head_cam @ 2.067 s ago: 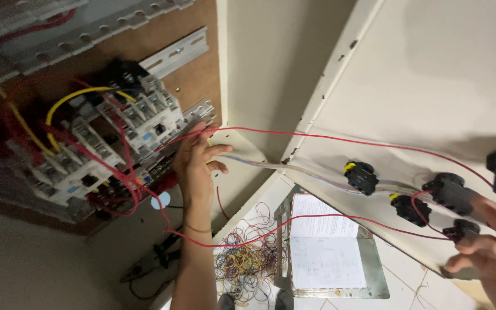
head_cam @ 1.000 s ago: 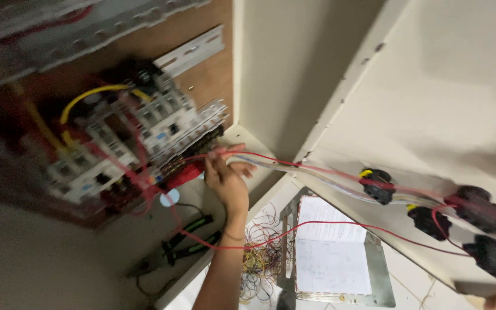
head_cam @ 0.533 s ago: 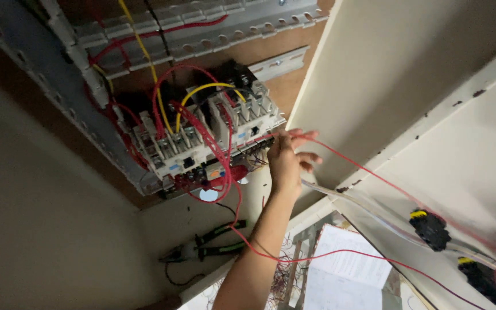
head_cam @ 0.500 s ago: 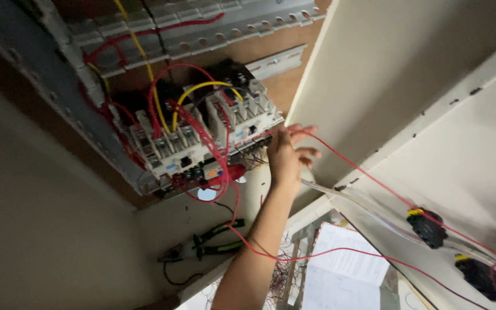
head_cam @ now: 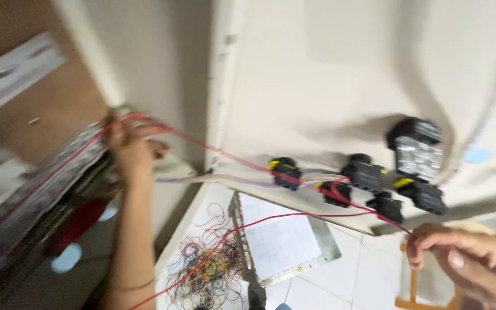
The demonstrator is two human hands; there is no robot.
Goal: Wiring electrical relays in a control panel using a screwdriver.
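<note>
Head view, blurred by motion. Left hand (head_cam: 135, 150) at left centre of the frame, arm reaching up from the bottom edge, fingers curled and pinching one end of a thin red wire (head_cam: 242, 162) beside the blurred row of grey terminal blocks (head_cam: 41, 189) on the brown backboard (head_cam: 58, 97) of the open cabinet. The wire runs taut from there across mid-frame, down to the right, passing in front of the black push-button backs with yellow tabs (head_cam: 368, 178) set in the cream metal cabinet door (head_cam: 328, 69). Right hand (head_cam: 466, 261) at lower right corner, thumb and forefinger pressed together on the other end of the same wire, other fingers loosely bent. A second stretch of red wire loops lower, from mid-right down toward bottom centre. Below, on the white tiled floor (head_cam: 363, 275): a tangled heap of thin multicoloured wire offcuts (head_cam: 205, 270) at bottom centre, just beside it a white paper sheet on a metal tray (head_cam: 282, 241). Wooden stool frame (head_cam: 414, 287) partly behind the right hand; cannot tell more of it.
</note>
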